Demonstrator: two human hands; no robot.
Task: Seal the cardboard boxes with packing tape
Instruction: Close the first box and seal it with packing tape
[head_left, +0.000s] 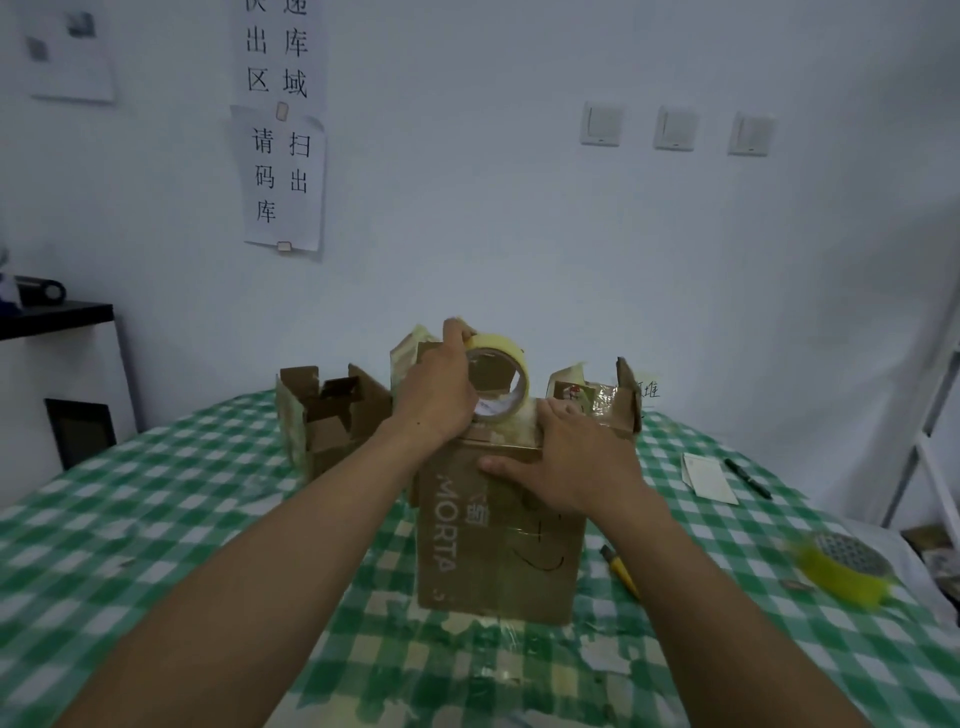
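Box (498, 535) upright at desk (156, 545) middle | left hand (441, 389) grips tape roll (498, 374) over its far top edge | right hand (571, 467) flat, fingers straight, pressing box top | risk: tape may wrinkle or skew off the seam if box slips under pull

Green-white checked tablecloth (197, 519), brown box (498, 561)

A pale wall (467, 218) carries paper notices (283, 176) and three switches (675, 127) above a green checked tablecloth (156, 519).
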